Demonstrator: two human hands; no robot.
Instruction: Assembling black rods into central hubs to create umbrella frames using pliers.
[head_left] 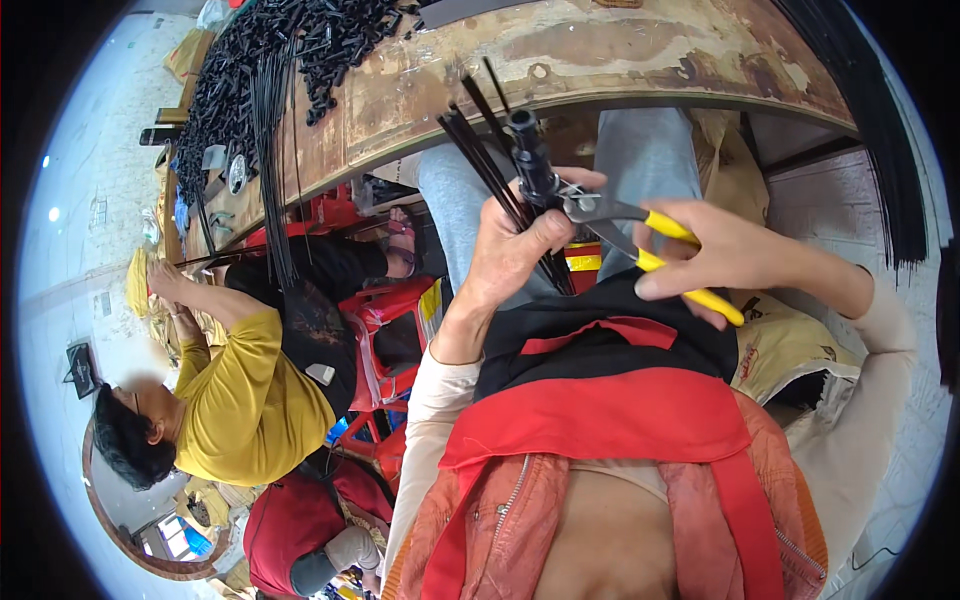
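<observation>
- The left hand (510, 245) is curled around a black tubular fitting (533, 165), thumb pressed near its lower part, with slim black rods (481, 168) held alongside and leaning up to the left
- The right hand (715, 250) wraps the yellow handles of the pliers (590, 208), whose handles stand apart
- The plier head sits at the right side of the fitting, by some thin silvery wire (570, 188); whether the tips pinch it I cannot tell
- The fitting is above the lap, just short of the near edge of the wooden workbench (420, 100)
- The step in hand looks like plier work on the wire at the fitting
- A next squeeze would call for a firm left grip and tips squarely on the wire, clear of the left fingers
- Far left, a heap of small black parts (330, 60) covers the bench
</observation>
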